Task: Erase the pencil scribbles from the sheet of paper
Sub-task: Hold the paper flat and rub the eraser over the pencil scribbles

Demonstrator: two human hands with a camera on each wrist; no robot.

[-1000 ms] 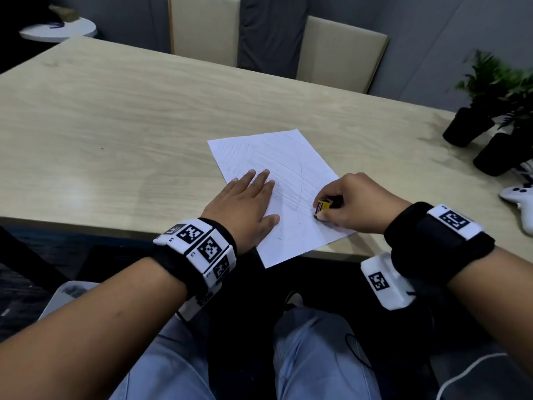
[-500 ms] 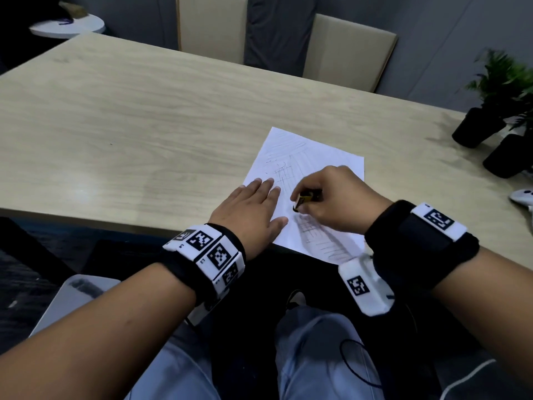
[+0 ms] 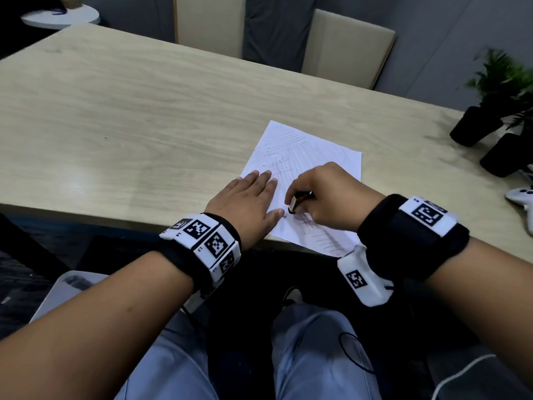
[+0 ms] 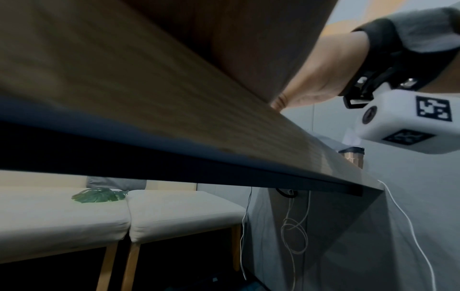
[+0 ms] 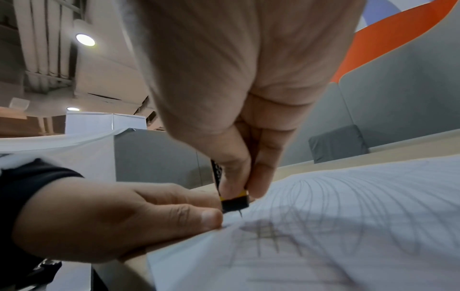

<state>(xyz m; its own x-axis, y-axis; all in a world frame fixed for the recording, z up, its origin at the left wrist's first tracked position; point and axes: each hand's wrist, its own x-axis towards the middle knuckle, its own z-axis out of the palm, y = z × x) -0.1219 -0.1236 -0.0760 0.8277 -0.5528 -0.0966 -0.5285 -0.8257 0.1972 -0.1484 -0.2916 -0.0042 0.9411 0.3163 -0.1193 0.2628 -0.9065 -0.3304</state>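
A white sheet of paper (image 3: 314, 157) with grey pencil scribbles lies askew at the near edge of the wooden table (image 3: 129, 116). My left hand (image 3: 253, 194) lies flat on the sheet's left side, fingers straight. My right hand (image 3: 300, 203) pinches a small black eraser with a yellow band (image 3: 298, 199) and holds its tip on the paper just beside the left thumb. In the right wrist view the eraser (image 5: 235, 202) sits between thumb and fingers above crossed scribbles on the paper (image 5: 348, 216), with the left hand (image 5: 119, 218) next to it. The left wrist view shows only the table's edge.
Two dark potted plants (image 3: 473, 125) and a white game controller (image 3: 522, 197) sit at the table's right end. Two beige chairs (image 3: 346, 47) stand behind the table. The sheet's near corner overhangs the table edge above my knees (image 3: 317, 356).
The sheet has been turned and shifted to the right on the table. My right hand has moved left with the eraser, close to the left thumb. The left hand stays flat on the paper.
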